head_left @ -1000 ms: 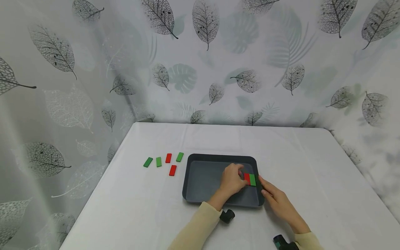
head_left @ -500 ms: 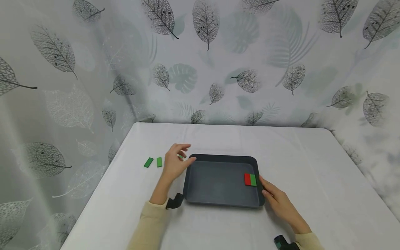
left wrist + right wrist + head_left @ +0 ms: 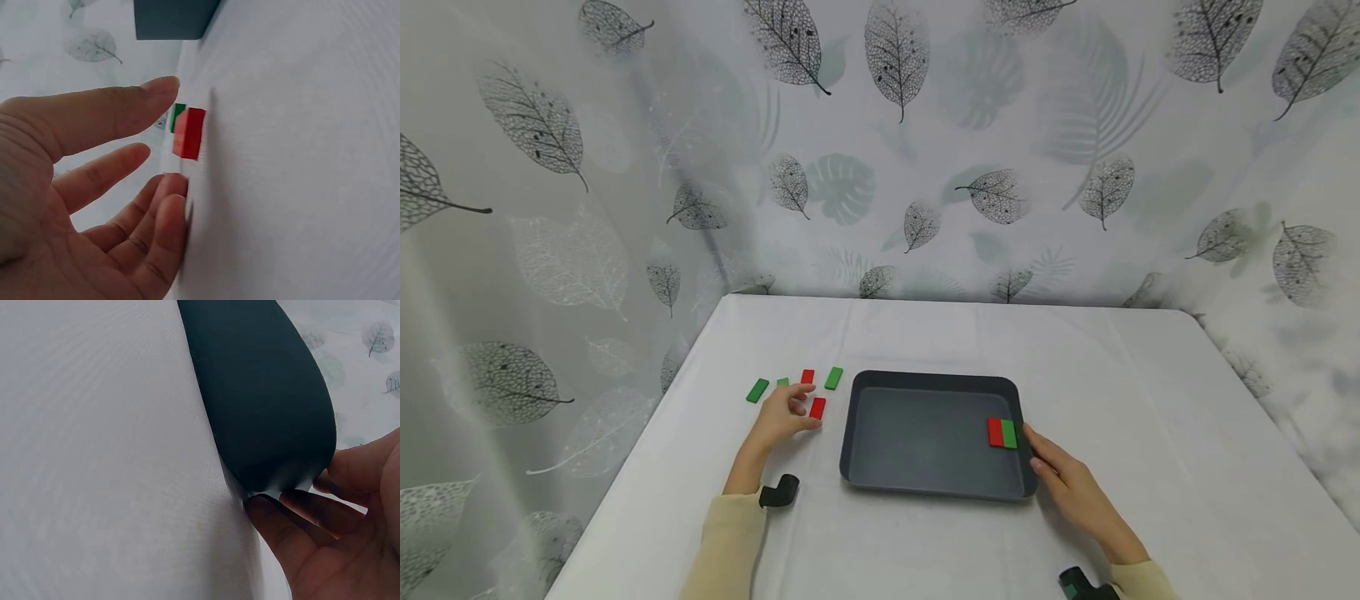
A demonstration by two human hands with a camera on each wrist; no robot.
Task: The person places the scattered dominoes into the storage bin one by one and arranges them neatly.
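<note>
My left hand (image 3: 773, 422) is held with thumb and fingers apart around the near red block (image 3: 817, 407), which lies flat on the table. In the left wrist view, that red block (image 3: 190, 134) stands beyond the gap between thumb and forefinger, and nothing is held. A dark grey tray (image 3: 928, 492) sits in the middle; a red block (image 3: 995, 432) and a green block (image 3: 1009, 434) lie side by side in it near its right wall. My right hand (image 3: 1071, 487) rests its fingers against the tray's right side; the right wrist view shows fingertips (image 3: 265, 509) touching the tray's outer wall.
Left of the tray lie another red block (image 3: 807, 377), a green block (image 3: 833, 378), a dark green block (image 3: 757, 390), and a green block (image 3: 783, 382) partly hidden by my left hand. A white cloth covers the table (image 3: 1112, 375); a leaf-patterned curtain (image 3: 880, 167) hangs behind.
My left hand has moved from the blocks inside the tray, leftward past the tray's edge, to the loose blocks at the left. The right hand has stayed at the tray's side.
</note>
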